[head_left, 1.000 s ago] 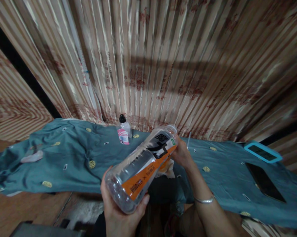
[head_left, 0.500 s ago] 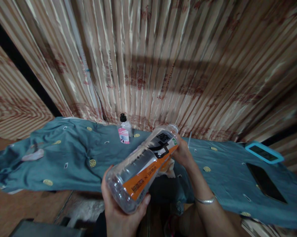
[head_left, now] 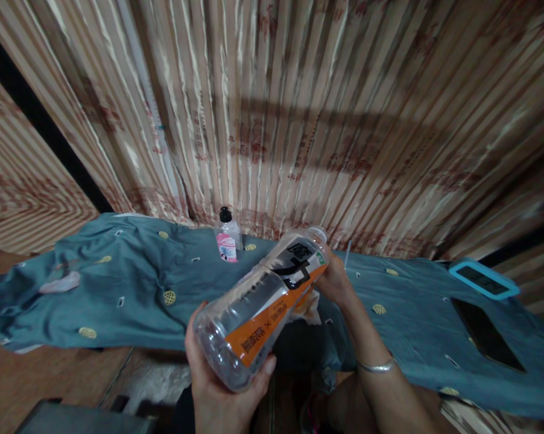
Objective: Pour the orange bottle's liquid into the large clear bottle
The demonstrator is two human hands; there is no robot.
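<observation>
A large clear plastic bottle [head_left: 265, 301] with an orange, grey and black label is held tilted over the cloth, its base toward me and its neck up to the right. My left hand [head_left: 224, 386] is wrapped round the base from below, thumb at the lower right side. My right hand [head_left: 335, 274], with a silver bangle on the wrist, grips the bottle near the neck; most of its fingers are hidden behind it. A crumpled whitish cloth or tissue [head_left: 310, 310] lies below the bottle. Behind stands a pump bottle [head_left: 227, 241] with a pink label and black top.
A green patterned cloth [head_left: 140, 301] covers the long surface. On the right are a blue-framed device [head_left: 484, 280] and a dark phone [head_left: 487, 334]. A pale pinkish item [head_left: 60, 283] lies at the left. Pleated curtain [head_left: 272, 120] hangs behind.
</observation>
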